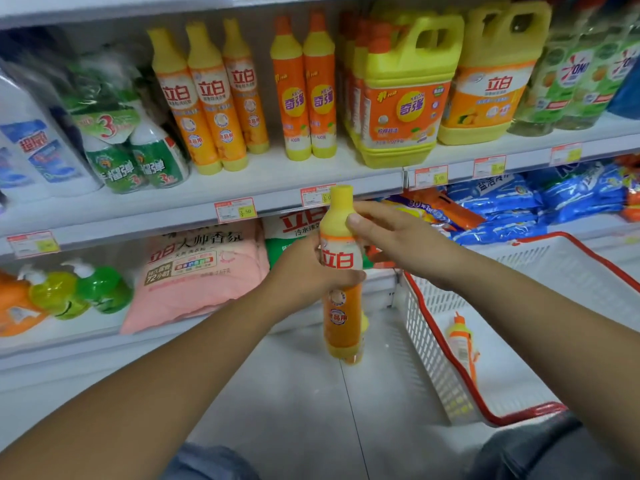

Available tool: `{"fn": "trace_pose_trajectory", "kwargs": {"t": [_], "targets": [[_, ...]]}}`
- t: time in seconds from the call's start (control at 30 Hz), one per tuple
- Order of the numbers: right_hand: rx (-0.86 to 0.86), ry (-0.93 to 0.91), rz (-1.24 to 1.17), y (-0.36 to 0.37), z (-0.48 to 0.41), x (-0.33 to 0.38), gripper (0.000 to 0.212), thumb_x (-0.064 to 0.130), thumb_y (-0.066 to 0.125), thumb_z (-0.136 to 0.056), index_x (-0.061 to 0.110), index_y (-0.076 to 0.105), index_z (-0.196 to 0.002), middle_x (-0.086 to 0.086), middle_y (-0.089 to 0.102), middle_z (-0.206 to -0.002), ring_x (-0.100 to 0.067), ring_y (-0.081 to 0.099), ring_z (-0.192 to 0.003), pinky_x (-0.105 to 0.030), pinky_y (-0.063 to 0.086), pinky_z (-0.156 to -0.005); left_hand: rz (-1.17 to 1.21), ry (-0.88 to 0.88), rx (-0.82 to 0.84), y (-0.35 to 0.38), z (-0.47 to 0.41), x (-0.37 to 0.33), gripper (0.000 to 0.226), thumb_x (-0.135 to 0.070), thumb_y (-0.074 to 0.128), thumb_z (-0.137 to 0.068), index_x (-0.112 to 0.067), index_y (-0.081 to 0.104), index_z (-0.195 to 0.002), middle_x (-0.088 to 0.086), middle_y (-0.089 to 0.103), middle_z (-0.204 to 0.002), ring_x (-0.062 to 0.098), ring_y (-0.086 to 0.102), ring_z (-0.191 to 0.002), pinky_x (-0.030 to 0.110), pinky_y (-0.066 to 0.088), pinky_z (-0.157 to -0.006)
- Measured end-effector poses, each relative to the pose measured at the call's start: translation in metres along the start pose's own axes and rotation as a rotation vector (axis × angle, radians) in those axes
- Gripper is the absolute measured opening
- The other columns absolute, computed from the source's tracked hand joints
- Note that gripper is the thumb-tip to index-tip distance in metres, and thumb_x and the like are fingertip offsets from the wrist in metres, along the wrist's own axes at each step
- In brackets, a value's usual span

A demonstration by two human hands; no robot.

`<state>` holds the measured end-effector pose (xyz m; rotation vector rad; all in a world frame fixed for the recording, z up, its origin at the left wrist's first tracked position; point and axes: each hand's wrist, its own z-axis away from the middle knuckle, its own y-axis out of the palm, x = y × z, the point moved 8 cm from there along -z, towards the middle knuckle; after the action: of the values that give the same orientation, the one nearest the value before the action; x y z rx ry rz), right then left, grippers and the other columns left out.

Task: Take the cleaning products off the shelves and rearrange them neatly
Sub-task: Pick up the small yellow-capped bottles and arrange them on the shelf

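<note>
A white upper shelf (pixel 277 181) is seen running across the view, with price tags (pixel 235 209) clipped along its front edge. Toward its right end, two yellow jugs with moulded handles are stood: one (pixel 401 95) labelled 奇强, and beside it one (pixel 491 77) labelled 立白. Left of them two orange 奇强 bottles (pixel 304 91) are set touching each other, then three 立白 bottles (pixel 211 98) in a close row. A bare stretch of shelf is left between these two groups and along the front edge. Near the left end, green-and-white spray bottles (pixel 138 157) bundled in plastic and marked with a large 3 are placed.

On the lower shelf (pixel 69 337), a pink bag (pixel 204 271) printed with 立白 and 72小时 is laid flat, with green and yellow pump bottles (pixel 79 292) to its left. Blue packets (pixel 540 199) are piled at the right.

A white plastic basket (pixel 436 344) with a red rim is set on the grey floor (pixel 294 393) at the lower right; one small orange bottle (pixel 462 341) is lying inside it.

In front of the shelves, above open floor, a yellow-capped 立白 bottle (pixel 341 271) is held upright. The left hand (pixel 308 275) is wrapped round its middle, at the label. The right hand (pixel 391 237) is closed on its yellow neck, thumb to the front.
</note>
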<state>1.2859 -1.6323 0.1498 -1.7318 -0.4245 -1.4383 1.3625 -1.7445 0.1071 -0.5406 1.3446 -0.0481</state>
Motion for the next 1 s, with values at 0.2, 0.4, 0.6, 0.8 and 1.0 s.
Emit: {"fn": "trace_pose_trajectory", "kwargs": {"t": [0.2, 0.4, 0.6, 0.8, 1.0], "targets": [[0.024, 0.273, 0.481, -0.014, 0.000, -0.127, 0.048, 0.043, 0.046, -0.102, 0.022, 0.044, -0.145, -0.009, 0.056, -0.137, -0.025, 0.055, -0.121, -0.028, 0.037, -0.091, -0.042, -0.259, -0.027, 0.008, 0.007, 0.116, 0.057, -0.012, 0.088, -0.067, -0.029, 0.058, -0.112, -0.009, 0.068, -0.103, 0.013, 0.065, -0.097, 0.029, 0.052, -0.080], [-0.106, 0.367, 0.556, -0.009, 0.035, -0.251, 0.063, 0.031, 0.049, -0.102, 0.014, 0.022, -0.156, -0.023, 0.042, -0.144, -0.039, 0.044, -0.131, -0.041, 0.036, -0.103, -0.013, -0.448, -0.154, 0.045, 0.000, 0.224, 0.063, -0.038, 0.078, -0.042, -0.042, 0.058, -0.101, -0.008, 0.069, -0.104, 0.019, 0.066, -0.097, 0.044, 0.055, -0.089], [-0.150, 0.325, 0.531, -0.004, 0.042, -0.283, 0.062, 0.030, 0.042, -0.104, 0.024, 0.012, -0.158, -0.016, 0.041, -0.150, -0.040, 0.051, -0.124, -0.047, 0.046, -0.093, -0.007, -0.471, -0.200, 0.076, -0.017, 0.264, 0.052, -0.021, 0.086, -0.061, -0.036, 0.057, -0.101, -0.010, 0.068, -0.094, 0.011, 0.067, -0.086, 0.025, 0.052, -0.072], [-0.203, 0.293, 0.524, -0.008, 0.041, -0.289, 0.056, 0.029, 0.037, -0.105, 0.027, 0.017, -0.157, -0.009, 0.044, -0.151, -0.034, 0.053, -0.124, -0.042, 0.047, -0.093, -0.010, -0.493, -0.216, 0.093, -0.025, 0.291, 0.059, -0.036, 0.082, -0.049, -0.032, 0.060, -0.104, -0.009, 0.071, -0.097, 0.020, 0.066, -0.093, 0.034, 0.054, -0.081], [-0.200, 0.345, 0.521, -0.007, 0.041, -0.291, 0.053, 0.031, 0.033, -0.106, 0.029, 0.017, -0.157, -0.008, 0.043, -0.152, -0.034, 0.053, -0.125, -0.042, 0.048, -0.094, -0.022, -0.487, -0.161, 0.099, -0.024, 0.303, 0.071, -0.056, 0.078, -0.043, -0.034, 0.060, -0.108, -0.008, 0.071, -0.104, 0.020, 0.066, -0.098, 0.036, 0.053, -0.086]]}}
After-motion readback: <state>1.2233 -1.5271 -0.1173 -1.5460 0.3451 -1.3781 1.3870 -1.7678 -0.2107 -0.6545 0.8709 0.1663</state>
